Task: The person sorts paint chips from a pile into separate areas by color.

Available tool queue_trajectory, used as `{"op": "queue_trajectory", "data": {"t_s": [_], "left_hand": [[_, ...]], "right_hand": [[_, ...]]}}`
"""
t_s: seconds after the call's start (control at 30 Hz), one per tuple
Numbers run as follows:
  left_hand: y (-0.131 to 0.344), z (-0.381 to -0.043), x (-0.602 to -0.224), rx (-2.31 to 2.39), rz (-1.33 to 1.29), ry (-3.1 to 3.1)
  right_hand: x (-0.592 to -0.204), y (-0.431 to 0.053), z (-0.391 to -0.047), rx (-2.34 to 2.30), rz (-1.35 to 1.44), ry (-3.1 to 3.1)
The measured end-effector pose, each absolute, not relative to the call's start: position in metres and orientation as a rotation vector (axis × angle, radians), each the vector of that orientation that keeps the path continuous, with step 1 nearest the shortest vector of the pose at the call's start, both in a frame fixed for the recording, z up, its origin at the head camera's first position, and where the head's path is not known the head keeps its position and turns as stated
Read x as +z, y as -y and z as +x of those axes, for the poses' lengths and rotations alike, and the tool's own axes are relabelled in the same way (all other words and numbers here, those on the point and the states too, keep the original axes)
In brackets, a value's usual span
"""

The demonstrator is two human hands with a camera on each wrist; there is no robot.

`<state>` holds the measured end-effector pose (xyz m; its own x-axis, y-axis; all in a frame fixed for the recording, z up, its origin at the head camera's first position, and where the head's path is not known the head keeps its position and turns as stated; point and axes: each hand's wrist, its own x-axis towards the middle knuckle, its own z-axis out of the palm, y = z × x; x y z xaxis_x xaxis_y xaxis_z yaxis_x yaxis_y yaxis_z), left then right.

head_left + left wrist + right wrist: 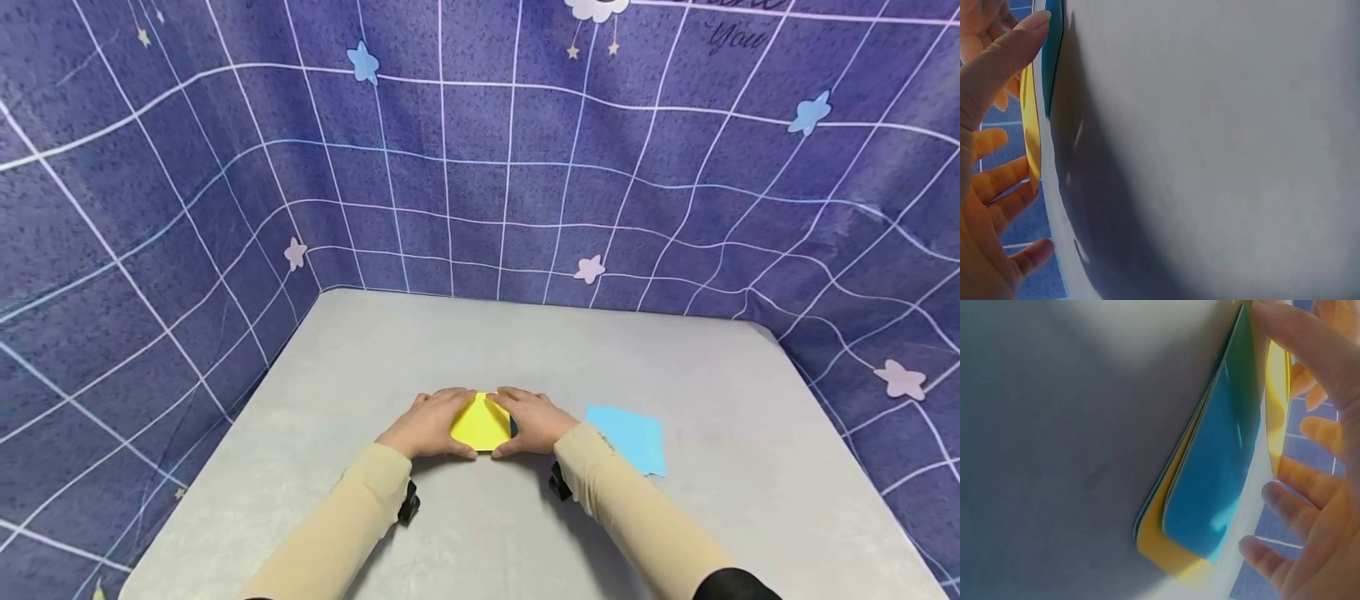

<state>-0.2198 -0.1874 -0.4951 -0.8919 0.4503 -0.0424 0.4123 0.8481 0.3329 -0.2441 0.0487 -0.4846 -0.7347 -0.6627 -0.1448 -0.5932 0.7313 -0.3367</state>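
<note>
Between my two hands is a yellow sheet of paper (482, 423), near the middle of the table. My left hand (433, 427) holds its left side, thumb at the near edge and fingers toward the far edge. On the other side my right hand (534, 423) grips it in the same way. Seen nearly edge-on in the right wrist view, the yellow sheet looks slightly bowed and raised over a blue sheet (1210, 481). A second yellow sheet (1160, 547) shows under that blue one. The left wrist view shows a teal edge (1052, 56) beside my thumb.
A small pile of light blue sheets (626, 437) lies on the pale tabletop (450, 342) just right of my right hand, partly behind my sleeve. A purple curtain (480, 192) with white grid lines and stars hangs behind the table and along both sides.
</note>
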Motion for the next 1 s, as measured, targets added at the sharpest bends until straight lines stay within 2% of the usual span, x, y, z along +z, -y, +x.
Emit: {"op": "queue_trajectory", "data": {"t_s": [1.0], "left_hand": [[0.234,-0.207,-0.492,0.444,0.53,-2.907]], "right_hand": [[-0.492,0.009,-0.245,-0.28,-1.089,-2.658]]}}
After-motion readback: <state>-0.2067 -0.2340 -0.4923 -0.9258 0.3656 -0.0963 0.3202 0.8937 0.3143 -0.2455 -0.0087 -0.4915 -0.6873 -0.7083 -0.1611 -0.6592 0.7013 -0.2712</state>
